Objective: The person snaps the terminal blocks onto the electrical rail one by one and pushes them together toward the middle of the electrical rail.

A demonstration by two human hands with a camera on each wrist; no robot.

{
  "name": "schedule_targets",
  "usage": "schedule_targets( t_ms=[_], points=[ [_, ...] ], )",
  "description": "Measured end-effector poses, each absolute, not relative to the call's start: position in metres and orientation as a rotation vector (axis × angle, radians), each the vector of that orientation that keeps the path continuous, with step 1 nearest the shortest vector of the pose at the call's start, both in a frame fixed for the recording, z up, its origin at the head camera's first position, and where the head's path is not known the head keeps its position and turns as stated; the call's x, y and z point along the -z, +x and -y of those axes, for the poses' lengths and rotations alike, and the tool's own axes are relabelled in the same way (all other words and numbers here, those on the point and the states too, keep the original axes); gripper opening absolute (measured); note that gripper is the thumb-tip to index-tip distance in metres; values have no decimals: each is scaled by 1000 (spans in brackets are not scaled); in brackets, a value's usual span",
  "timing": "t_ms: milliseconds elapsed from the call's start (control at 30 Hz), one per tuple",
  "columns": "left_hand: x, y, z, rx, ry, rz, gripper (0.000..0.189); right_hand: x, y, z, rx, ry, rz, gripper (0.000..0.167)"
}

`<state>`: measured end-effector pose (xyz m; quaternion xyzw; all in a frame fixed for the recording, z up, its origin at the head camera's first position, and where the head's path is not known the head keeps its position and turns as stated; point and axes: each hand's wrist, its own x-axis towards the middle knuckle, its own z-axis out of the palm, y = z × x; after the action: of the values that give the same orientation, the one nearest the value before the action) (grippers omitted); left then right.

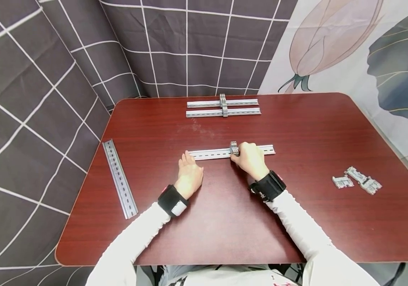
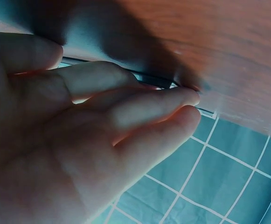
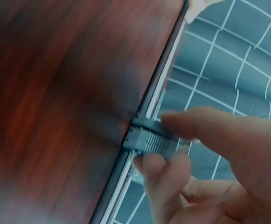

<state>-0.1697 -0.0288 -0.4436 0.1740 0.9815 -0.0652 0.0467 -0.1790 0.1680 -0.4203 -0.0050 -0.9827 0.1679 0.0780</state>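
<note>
A slotted metal DIN rail (image 1: 212,154) lies crosswise in the middle of the table. At its left end my left hand (image 1: 191,174) touches the rail with fairly straight fingers. My right hand (image 1: 252,159) is at a small stack of grey terminal blocks (image 1: 233,147) seated on the rail, right of its middle. In the right wrist view, thumb and fingers pinch the terminal blocks (image 3: 149,140) from both sides. The left wrist view shows the extended fingers (image 2: 149,109) along the rail edge; the fingers hide much of the rail there.
Two more rails (image 1: 204,113) lie parallel at the table's far edge, with terminal blocks (image 1: 223,105) across them. A bare rail (image 1: 120,178) lies slanted near the left edge. Loose terminal blocks (image 1: 342,182) lie at the right. Grid-patterned cloth (image 1: 168,35) hangs behind the table.
</note>
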Motion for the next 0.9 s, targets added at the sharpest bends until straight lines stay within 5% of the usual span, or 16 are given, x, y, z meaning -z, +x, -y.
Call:
schedule_targets(
  t_ms=[467, 733, 900],
  points=[
    [443, -180, 38, 6, 581, -2926, 64, 419, -174, -178, -530, 65, 2973, 37],
    [438, -178, 38, -52, 589, -2853, 65, 422, -153, -220, -219, 90, 3297, 89],
    [432, -178, 30, 23, 518, -2844, 72, 427, -157, -230, -254, 180, 3378, 96]
  ],
)
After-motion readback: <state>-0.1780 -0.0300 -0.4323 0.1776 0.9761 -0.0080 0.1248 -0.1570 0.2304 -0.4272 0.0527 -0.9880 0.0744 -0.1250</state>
